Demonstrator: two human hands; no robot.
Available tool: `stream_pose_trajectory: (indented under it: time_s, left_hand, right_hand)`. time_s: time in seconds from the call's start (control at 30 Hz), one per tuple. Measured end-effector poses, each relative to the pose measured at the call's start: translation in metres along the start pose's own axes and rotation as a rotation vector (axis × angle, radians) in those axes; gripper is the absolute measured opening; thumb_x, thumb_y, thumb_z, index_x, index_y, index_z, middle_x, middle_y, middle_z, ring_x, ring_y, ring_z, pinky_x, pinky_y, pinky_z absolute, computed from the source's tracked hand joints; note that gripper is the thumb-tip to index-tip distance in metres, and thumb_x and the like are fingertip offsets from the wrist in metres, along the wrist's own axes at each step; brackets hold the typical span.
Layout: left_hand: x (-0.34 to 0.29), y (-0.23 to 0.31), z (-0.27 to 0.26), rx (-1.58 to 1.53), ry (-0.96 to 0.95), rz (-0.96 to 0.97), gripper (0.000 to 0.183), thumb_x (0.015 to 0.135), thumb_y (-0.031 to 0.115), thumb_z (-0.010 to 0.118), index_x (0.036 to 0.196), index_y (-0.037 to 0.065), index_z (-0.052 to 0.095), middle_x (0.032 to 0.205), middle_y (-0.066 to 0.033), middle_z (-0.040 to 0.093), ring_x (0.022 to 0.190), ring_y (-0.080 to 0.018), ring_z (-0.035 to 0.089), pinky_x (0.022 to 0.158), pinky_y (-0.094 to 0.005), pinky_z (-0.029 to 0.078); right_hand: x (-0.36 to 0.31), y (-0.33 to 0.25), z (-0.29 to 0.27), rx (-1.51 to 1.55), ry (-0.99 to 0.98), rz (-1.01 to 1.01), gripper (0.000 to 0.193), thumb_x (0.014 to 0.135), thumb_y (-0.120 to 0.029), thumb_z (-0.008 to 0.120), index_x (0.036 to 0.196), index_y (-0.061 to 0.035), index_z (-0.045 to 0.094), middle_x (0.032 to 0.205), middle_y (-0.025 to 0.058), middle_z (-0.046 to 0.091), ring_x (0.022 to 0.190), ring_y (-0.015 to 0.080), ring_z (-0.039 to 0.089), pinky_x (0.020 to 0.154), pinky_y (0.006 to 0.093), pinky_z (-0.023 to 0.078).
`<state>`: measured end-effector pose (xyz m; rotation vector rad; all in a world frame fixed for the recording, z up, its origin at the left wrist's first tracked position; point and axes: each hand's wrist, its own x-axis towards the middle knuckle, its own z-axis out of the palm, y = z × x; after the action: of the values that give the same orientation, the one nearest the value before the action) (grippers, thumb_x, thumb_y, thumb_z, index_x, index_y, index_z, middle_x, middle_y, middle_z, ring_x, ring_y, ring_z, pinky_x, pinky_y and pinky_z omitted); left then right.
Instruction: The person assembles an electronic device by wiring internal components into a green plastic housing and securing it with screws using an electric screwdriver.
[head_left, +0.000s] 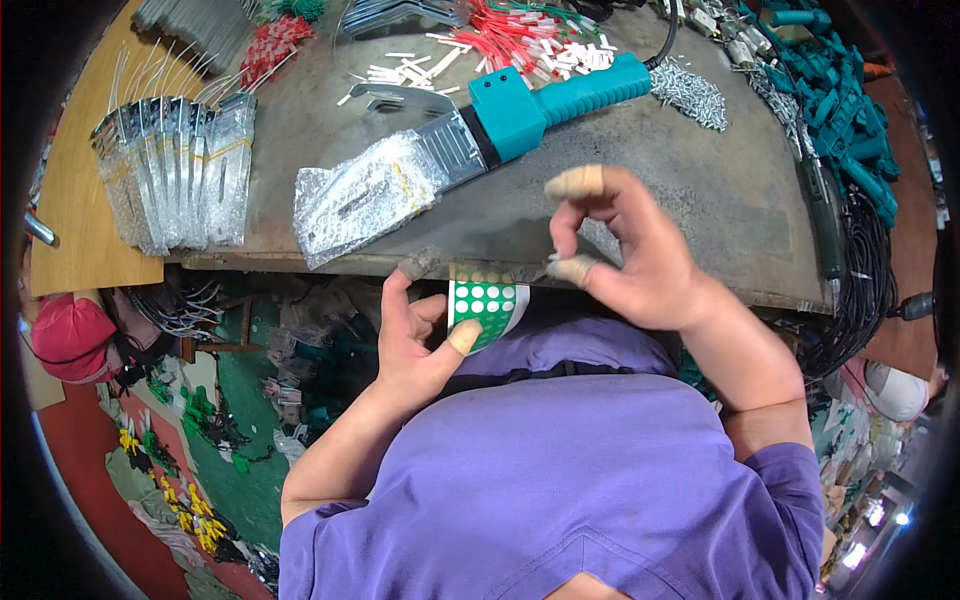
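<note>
Your left hand [408, 350] grips the dotted green sheet [480, 315]; your right hand [645, 265] hovers, half-curled.
It lies just left of your right hand; beyond both, the teal tool [508, 120] slants away rightward, nearer your right. Whether those fingertips pinch anything, I can't tell.

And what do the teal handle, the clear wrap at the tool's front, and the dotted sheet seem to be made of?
Teal handle: probably plastic, satin, with moulded-looking ribs. Clear wrap: likely glossy plastic film, by its crinkled highlights. Dotted sheet: smooth paper or plastic, judging by its thinness; unclear which.
</note>
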<state>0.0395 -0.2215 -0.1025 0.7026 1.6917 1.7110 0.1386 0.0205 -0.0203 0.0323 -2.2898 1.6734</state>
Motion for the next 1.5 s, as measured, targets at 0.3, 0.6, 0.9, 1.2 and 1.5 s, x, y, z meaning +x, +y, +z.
stream_pose_trajectory:
  time_s: [0.3,0.6,0.9,1.2,1.5]
  left_hand:
    - [0.077,0.07,-0.028,1.101,0.032,0.72,0.056,0.077,0.017,0.078,0.12,-0.002,0.046,0.106,-0.0204,0.055,0.092,-0.0359,0.055,0.084,-0.0407,0.045]
    - [0.13,0.076,-0.017,1.161,-0.051,0.426,0.077,0.059,0.026,0.089,0.118,-0.001,0.048,0.109,-0.0196,0.056,0.102,-0.0403,0.055,0.089,-0.0448,0.044]
    - [0.135,0.079,-0.011,1.182,-0.061,0.402,0.077,0.054,0.014,0.09,0.116,0.0,0.047,0.109,-0.0175,0.054,0.101,-0.0382,0.054,0.088,-0.0441,0.044]
    - [0.136,0.078,-0.012,1.118,-0.087,0.454,0.075,0.053,0.02,0.091,0.111,0.002,0.046,0.109,-0.0202,0.055,0.097,-0.0409,0.054,0.082,-0.049,0.044]
    - [0.136,0.076,-0.017,1.121,-0.085,0.492,0.076,0.052,0.021,0.092,0.108,0.003,0.044,0.109,-0.0203,0.055,0.095,-0.0406,0.054,0.081,-0.0495,0.044]
  right_hand:
    - [0.096,0.029,-0.073,-0.146,0.011,-0.095,0.044,0.08,0.005,0.06,0.122,-0.0044,0.05,0.095,0.0042,0.058,0.089,0.0134,0.058,0.085,0.0291,0.048]
    - [0.148,0.044,-0.087,-0.384,-0.372,0.029,0.04,0.081,-0.003,0.062,0.12,-0.0062,0.052,0.103,0.0103,0.06,0.096,0.0215,0.059,0.085,0.0347,0.047]
    - [0.152,0.056,-0.084,-0.604,-0.329,0.014,0.039,0.079,-0.007,0.066,0.115,-0.0004,0.05,0.108,0.0214,0.06,0.105,0.0364,0.059,0.085,0.0443,0.047]
    - [0.096,0.027,-0.063,-0.434,-0.135,-0.022,0.026,0.085,-0.002,0.048,0.107,0.0112,0.041,0.08,0.0269,0.064,0.079,0.0445,0.064,0.07,0.0505,0.051]
    - [0.113,0.027,-0.092,-0.163,-0.025,0.116,0.042,0.084,0.0,0.061,0.122,-0.0031,0.044,0.093,0.0138,0.067,0.091,0.0277,0.067,0.08,0.0391,0.051]
